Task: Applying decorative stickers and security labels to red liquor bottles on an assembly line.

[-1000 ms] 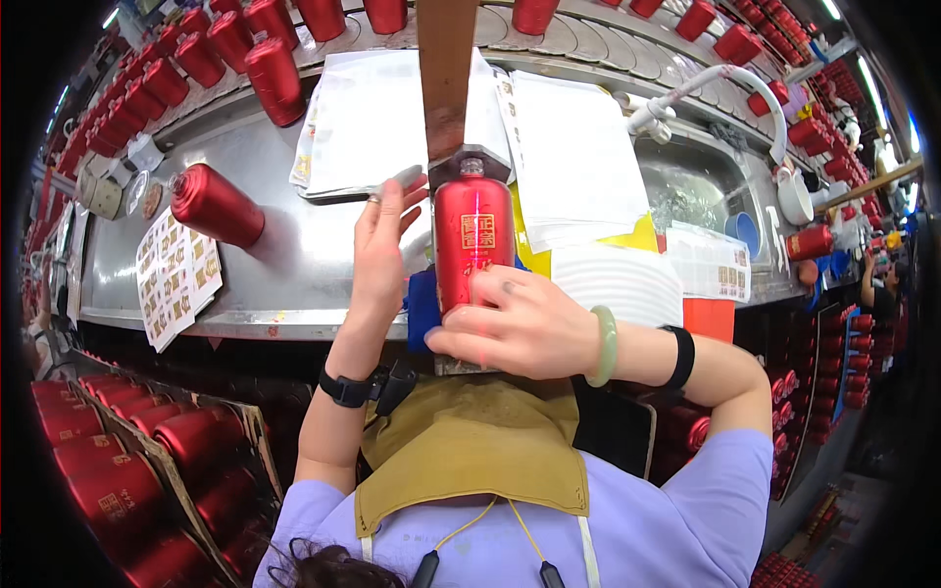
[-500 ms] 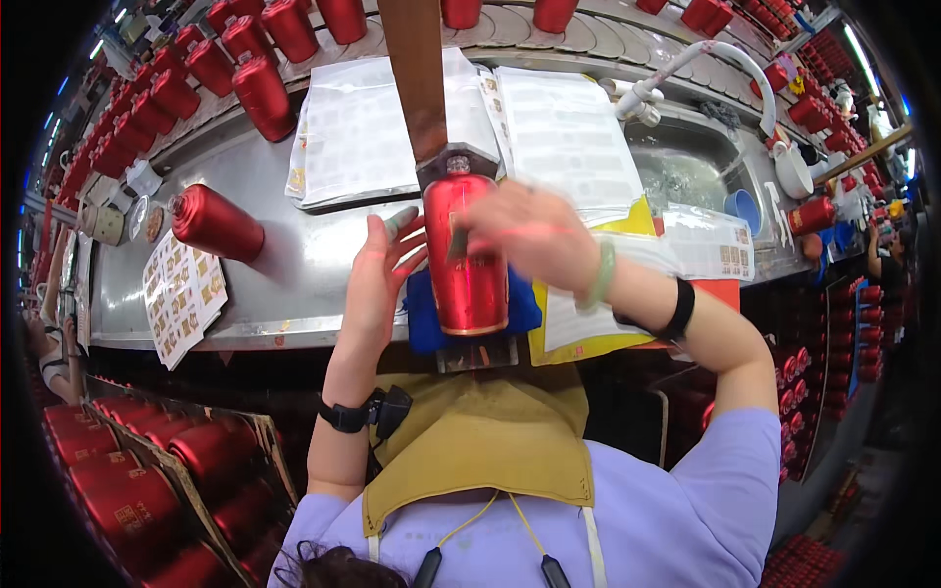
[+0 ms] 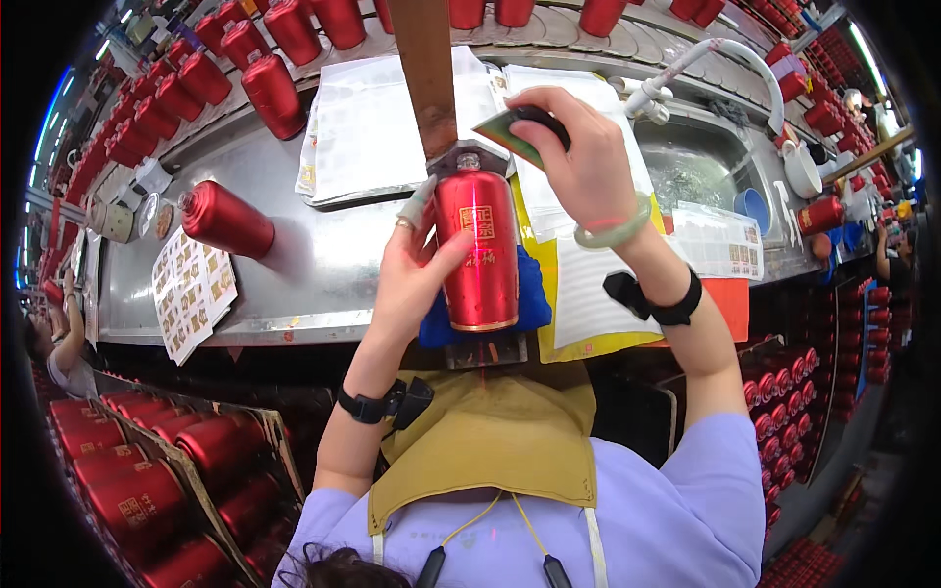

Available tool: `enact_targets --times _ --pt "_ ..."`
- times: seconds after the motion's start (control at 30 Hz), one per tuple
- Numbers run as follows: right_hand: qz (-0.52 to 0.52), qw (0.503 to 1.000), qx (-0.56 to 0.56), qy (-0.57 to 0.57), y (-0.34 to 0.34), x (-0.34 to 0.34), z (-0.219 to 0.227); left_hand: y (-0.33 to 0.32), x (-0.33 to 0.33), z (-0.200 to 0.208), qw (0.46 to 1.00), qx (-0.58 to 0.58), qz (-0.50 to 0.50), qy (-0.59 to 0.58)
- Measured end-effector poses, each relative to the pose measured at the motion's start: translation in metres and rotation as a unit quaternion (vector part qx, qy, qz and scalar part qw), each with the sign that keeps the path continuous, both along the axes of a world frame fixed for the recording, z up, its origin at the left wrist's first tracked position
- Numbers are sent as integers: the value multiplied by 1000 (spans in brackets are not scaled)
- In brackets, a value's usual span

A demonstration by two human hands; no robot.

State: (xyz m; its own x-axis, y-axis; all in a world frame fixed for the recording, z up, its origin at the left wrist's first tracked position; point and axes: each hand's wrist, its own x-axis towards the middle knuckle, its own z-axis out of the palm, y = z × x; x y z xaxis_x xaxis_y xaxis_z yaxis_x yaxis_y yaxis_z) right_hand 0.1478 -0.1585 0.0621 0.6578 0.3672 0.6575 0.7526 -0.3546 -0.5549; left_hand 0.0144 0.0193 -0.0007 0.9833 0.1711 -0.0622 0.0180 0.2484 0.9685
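A glossy red bottle (image 3: 482, 294) with gold printed marks lies in front of me, its clear neck pointing away. Beneath it is a folded blue cloth (image 3: 532, 292) on a small stand. My left hand (image 3: 412, 265) holds the bottle's left side, thumb across the front; a pale cover sits on one fingertip. To the right, raised above white sheets, my right hand (image 3: 588, 162) grips a flat scraper (image 3: 517, 133) with a dark handle and a greenish blade. The scraper is apart from the bottle.
A brown post (image 3: 424, 69) rises just beyond the bottle. Another red bottle (image 3: 227, 220) and decal sheets (image 3: 194, 294) lie at left on the metal counter (image 3: 304, 284). A sink (image 3: 691, 157) with a white tap is at right; several red bottles line the far conveyor.
My right hand has lifted off the bottle's front, moving right and away with the scraper. My left hand has closed onto the bottle's side. Gold marks on the bottle now show clearly.
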Motion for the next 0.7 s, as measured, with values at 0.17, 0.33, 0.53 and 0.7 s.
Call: enact_targets --times 0.17,0.33,0.53,0.7 --pt "-13 986 52 158 -24 -32 -17 2 12 -6 999 17 -6 -35" --pt "-43 972 131 190 -33 -40 -38 3 14 -7 997 74 20 -27" --pt "-46 967 136 211 -35 -47 -44 2 16 -3 998 55 20 -32" --pt "-38 965 136 219 -37 -50 -44 5 23 1 994 100 33 -7"
